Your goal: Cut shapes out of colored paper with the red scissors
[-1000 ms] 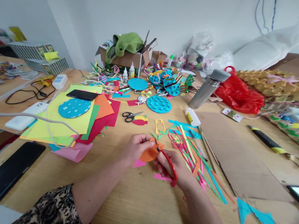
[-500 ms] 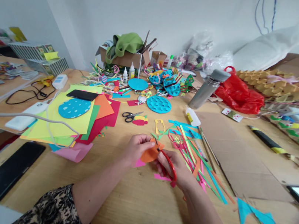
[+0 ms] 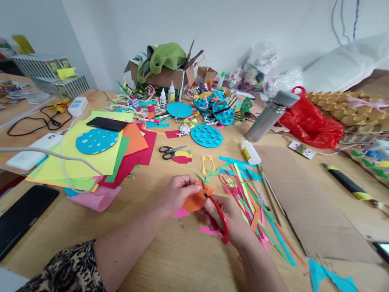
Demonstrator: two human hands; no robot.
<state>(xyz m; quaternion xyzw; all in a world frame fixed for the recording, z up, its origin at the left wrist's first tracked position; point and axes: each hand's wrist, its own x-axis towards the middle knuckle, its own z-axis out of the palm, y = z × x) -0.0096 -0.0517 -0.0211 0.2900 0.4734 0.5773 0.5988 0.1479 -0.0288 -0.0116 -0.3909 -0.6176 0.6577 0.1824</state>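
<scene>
Between thumb and fingers, my left hand (image 3: 180, 193) pinches a piece of orange paper (image 3: 193, 203) above the table. My right hand (image 3: 223, 218) is closed round red-handled scissors (image 3: 220, 209), whose blades meet the orange paper's right side. Pink paper scraps (image 3: 210, 231) lie under the hands. Just beyond them are black-handled scissors (image 3: 168, 151), a red and yellow paper cutout (image 3: 182, 157) and a yellow paper frame (image 3: 207, 165). Coloured paper strips (image 3: 261, 209) spread to the right of my right hand.
Coloured paper sheets (image 3: 78, 163) with a phone (image 3: 107, 124) on top lie left. Behind stand a glue bottle (image 3: 251, 152), blue discs (image 3: 206, 136) and a steel bottle (image 3: 270, 118). To the right are flat cardboard (image 3: 302, 206), a cutter knife (image 3: 350, 183) and blue paper offcuts (image 3: 319, 291).
Almost nothing differs. The red scissors' handles have shifted very slightly in my right hand, while the orange paper and my left hand keep their place.
</scene>
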